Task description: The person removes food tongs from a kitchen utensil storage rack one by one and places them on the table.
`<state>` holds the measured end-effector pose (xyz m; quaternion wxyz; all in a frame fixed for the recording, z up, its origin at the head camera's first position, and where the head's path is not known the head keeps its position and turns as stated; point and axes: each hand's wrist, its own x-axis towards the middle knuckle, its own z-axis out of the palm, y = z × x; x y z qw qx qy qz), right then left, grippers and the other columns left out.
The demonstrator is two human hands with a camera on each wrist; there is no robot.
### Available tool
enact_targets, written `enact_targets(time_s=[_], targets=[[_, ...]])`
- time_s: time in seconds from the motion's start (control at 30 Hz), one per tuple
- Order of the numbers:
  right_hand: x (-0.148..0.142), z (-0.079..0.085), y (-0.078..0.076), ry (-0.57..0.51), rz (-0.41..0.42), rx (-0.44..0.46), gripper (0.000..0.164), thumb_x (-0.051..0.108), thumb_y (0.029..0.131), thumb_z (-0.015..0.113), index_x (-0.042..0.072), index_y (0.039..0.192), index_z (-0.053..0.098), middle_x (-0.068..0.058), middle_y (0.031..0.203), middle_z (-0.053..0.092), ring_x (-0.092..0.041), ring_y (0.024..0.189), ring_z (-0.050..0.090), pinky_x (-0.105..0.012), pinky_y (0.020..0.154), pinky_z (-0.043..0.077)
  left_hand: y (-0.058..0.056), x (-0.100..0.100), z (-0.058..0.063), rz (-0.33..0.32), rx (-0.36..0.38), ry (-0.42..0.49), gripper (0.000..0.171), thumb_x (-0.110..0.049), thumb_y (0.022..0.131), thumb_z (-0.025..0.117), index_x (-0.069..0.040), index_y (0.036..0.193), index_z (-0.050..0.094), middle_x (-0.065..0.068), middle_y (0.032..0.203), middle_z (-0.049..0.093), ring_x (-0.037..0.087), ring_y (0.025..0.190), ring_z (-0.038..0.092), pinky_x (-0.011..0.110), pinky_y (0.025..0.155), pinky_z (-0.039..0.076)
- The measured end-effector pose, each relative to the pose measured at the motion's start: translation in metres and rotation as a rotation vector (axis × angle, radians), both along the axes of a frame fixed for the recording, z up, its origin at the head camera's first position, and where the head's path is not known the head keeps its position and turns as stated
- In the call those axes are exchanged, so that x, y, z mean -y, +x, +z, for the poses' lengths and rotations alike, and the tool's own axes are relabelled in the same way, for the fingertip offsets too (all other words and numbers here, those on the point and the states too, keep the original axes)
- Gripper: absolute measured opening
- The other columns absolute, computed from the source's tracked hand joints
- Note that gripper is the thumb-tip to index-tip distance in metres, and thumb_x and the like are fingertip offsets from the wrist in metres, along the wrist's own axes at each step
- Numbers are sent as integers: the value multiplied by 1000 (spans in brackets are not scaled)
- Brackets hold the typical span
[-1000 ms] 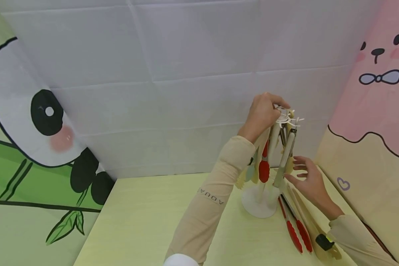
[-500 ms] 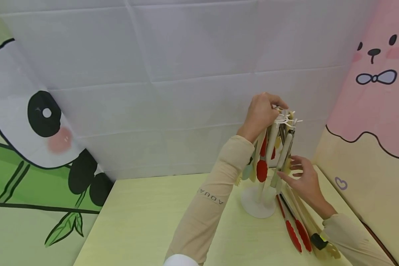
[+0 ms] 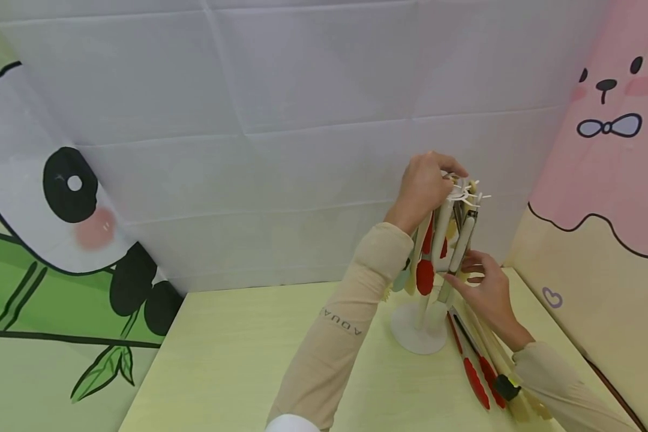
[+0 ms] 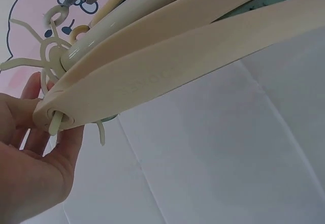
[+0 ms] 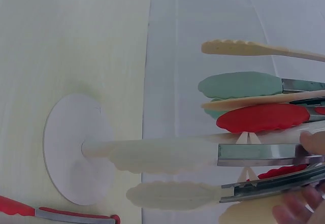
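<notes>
A white utensil stand with a round base and hooks at the top stands at the table's right. My left hand grips its top; in the left wrist view the fingers wrap around the hooked end of a beige utensil handle. My right hand pinches the tongs with metal arms and whitish scalloped tips, hanging on the right side. In the right wrist view its thumb is on one arm and its fingers are by the other. Red-tipped tongs and green-tipped tongs hang alongside.
Red-handled tongs lie on the pale yellow table right of the base, with beige utensils beside them, partly under my right forearm. A white sheet hangs behind, and a pink printed panel stands at right.
My right hand has moved left from beside the stand to the whitish tongs, and its thumb and fingers have closed on them. My left hand stays at the top of the stand.
</notes>
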<state>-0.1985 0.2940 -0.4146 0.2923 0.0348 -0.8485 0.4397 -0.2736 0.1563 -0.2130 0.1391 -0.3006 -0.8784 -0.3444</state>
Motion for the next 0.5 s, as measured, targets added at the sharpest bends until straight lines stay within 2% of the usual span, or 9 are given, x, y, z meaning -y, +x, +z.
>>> enact_targets(time_s=[0.13,0.27,0.33,0.5], targets=[[1,1,-1,-14,-5,3,56,16,79,78,-3,124,51,-15,108,58,-31,92,58,-8,70,43,4,-1,0,20,-16,-8,33,0,82,57,-23,93,77,-8,97,67,5,81,53,17,58,35],[2,2,-2,-13,-5,-1,56,16,78,78,-2,123,51,-14,108,59,-30,92,59,-5,69,41,8,-2,1,61,-26,-25,23,-10,82,60,-24,91,76,-8,98,60,5,84,51,17,63,38],[2,3,-2,-9,-6,-3,56,15,78,79,-1,124,51,-14,108,59,-30,91,59,-7,70,42,9,-2,1,71,-33,-28,16,-16,83,63,-24,90,76,-9,97,58,5,88,53,17,68,40],[3,5,-1,-20,13,16,56,16,79,77,0,126,51,-13,109,58,-30,93,59,-12,72,46,10,-4,0,72,-41,-26,10,-24,86,67,-23,90,76,-8,101,60,6,93,56,17,72,43]])
